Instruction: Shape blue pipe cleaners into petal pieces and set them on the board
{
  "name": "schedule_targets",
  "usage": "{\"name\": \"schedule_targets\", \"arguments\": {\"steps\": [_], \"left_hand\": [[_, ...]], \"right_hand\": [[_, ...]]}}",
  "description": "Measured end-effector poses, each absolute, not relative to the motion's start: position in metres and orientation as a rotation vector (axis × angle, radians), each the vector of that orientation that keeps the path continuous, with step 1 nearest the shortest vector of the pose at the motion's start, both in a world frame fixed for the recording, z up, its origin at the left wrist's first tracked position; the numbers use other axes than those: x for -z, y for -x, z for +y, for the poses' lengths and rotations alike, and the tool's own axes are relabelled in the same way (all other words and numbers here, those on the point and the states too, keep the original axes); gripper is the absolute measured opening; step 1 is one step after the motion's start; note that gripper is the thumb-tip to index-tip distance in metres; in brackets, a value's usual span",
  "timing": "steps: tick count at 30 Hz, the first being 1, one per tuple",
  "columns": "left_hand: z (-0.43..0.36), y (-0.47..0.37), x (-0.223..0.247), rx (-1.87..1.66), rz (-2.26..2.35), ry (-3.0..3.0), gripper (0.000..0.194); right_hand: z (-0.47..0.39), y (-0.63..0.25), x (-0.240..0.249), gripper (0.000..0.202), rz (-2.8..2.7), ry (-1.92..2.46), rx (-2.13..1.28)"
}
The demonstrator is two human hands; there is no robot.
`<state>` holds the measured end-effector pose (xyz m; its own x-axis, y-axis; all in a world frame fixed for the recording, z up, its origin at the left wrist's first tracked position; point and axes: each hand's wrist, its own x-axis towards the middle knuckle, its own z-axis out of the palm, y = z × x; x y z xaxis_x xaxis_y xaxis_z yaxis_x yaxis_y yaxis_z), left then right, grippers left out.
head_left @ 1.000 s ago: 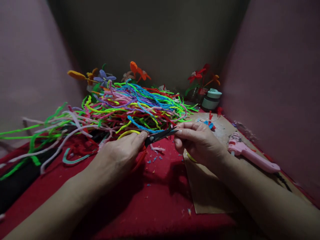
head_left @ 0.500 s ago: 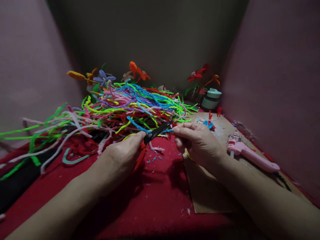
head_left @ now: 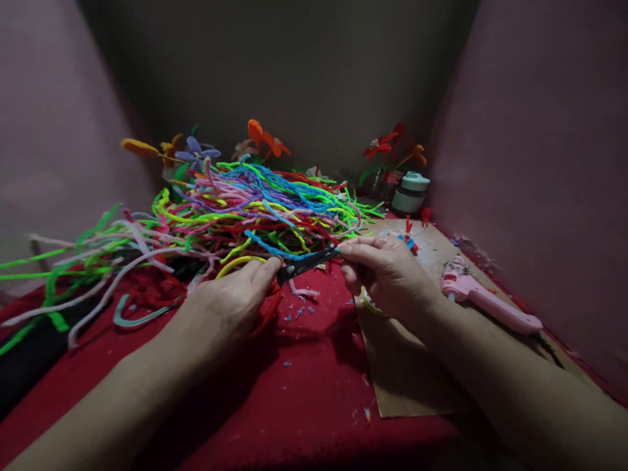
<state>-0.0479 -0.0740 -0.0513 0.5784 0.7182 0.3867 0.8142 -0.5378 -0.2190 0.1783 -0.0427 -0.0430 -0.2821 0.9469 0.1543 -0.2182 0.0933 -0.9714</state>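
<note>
My left hand [head_left: 233,292] grips black-bladed, red-handled scissors [head_left: 307,263], blades reaching my pinching right hand [head_left: 390,268], probably for trimming. I can't tell what the pinch holds.

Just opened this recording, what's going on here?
A person is working with both bare hands over a red cloth. The left hand holds scissors with dark blades and red handles, pointing toward the right hand. The right hand pinches something small at the blade tips, mostly hidden by the fingers. Behind them lies a heap of colourful fuzzy stems, with blue scraps on the cloth. To the right, a pink glue gun rests on a board.
</note>
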Motion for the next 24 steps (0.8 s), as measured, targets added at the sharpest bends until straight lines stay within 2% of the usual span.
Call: {"name": "schedule_targets", "arguments": {"steps": [14, 24], "left_hand": [[-0.0774, 0.0425, 0.0443, 0.341, -1.011, 2.162, 0.04], [-0.079, 0.0417, 0.048, 0.286, -1.066, 2.09, 0.04]], "right_hand": [[-0.0432, -0.1793, 0.0379, 0.022, -1.349, 0.861, -1.407], [-0.0414, -0.1808, 0.0382, 0.024, -1.35, 0.924, -1.444]]}}
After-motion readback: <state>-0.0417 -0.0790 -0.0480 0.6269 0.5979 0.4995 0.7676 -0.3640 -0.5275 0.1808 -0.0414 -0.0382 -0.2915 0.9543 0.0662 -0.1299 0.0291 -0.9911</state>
